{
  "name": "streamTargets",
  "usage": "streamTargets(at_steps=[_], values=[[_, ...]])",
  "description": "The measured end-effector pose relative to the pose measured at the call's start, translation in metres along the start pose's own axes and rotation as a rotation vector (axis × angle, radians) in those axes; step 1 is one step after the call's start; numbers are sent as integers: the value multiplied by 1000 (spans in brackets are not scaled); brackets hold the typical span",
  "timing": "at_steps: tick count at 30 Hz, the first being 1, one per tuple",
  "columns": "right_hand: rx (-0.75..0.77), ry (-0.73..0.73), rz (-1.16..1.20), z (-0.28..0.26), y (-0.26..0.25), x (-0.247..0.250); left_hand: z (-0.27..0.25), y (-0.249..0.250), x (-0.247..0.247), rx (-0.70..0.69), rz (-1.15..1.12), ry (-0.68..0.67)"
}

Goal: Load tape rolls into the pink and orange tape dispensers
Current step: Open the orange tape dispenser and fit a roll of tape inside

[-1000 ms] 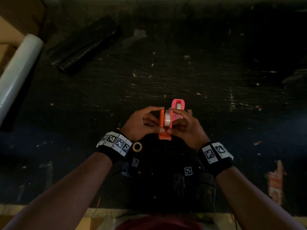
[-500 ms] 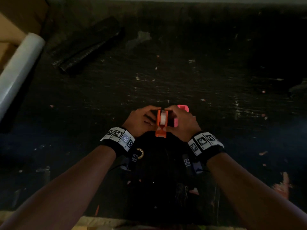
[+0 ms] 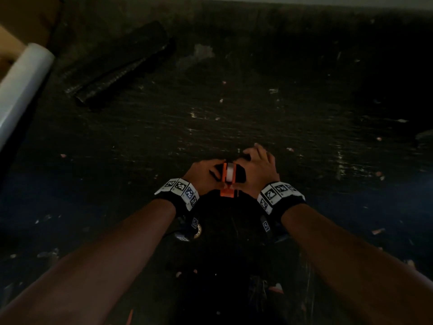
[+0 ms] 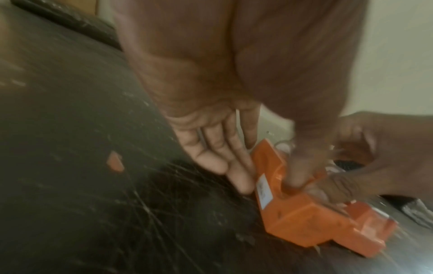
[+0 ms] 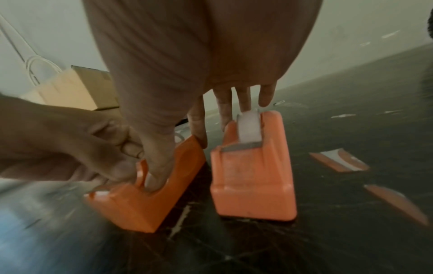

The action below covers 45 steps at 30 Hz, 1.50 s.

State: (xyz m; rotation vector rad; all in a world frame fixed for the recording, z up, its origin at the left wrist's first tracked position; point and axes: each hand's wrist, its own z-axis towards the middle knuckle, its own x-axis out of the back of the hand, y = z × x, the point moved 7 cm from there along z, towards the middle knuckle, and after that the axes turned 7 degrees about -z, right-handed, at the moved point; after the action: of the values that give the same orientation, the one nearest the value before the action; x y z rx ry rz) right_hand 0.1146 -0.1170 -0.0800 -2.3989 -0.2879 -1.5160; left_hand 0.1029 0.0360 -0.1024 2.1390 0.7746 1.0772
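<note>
The orange tape dispenser [image 3: 226, 192] stands on the dark table with a white tape roll [image 3: 230, 173] in its slot. My left hand [image 3: 206, 172] holds it, fingers [image 4: 222, 161] flat along its left side and thumb on top. My right hand [image 3: 257, 163] presses its thumb [image 5: 157, 172] down into the slot of the orange dispenser [image 5: 145, 200]; its other fingers are straight and spread. The pink dispenser [image 5: 253, 178], with a tape roll [image 5: 249, 128] in it, stands just right of the orange one, under my right fingers. The head view hides it.
A black rolled bundle [image 3: 117, 64] lies at the back left, and a white film roll [image 3: 21, 83] runs along the left edge. A cardboard box [image 5: 77, 89] stands beyond the table. Orange label scraps [image 5: 339, 161] lie right of the dispensers on the scratched table [image 3: 281, 102].
Both hands have moved slightly away from me with the orange dispenser. My right fingers have uncurled and spread. The pink dispenser, visible behind the orange one before, is now covered by my right hand.
</note>
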Motion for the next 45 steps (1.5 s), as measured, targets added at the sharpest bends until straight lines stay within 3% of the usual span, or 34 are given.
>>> streamTargets(at_steps=[4,8,12,19,25,35,45], values=[[16,-6,28,1,4,4,-8,-5,-2,4,-36,-45],[18,66,74,6,7,25,-15,-12,-6,-26,102,-76],[32,-4,110,20,2,30,-12,-6,-13,-55,158,-85],[57,-59,137,33,-3,31,-4,-11,-13,-41,176,-39],[131,17,243,33,-6,34,-4,-11,-12,-67,207,-1],[53,148,365,-9,-22,21,-2,-7,-12,-160,244,-19],[25,143,413,-29,-27,11,2,0,-9,-247,213,-106]])
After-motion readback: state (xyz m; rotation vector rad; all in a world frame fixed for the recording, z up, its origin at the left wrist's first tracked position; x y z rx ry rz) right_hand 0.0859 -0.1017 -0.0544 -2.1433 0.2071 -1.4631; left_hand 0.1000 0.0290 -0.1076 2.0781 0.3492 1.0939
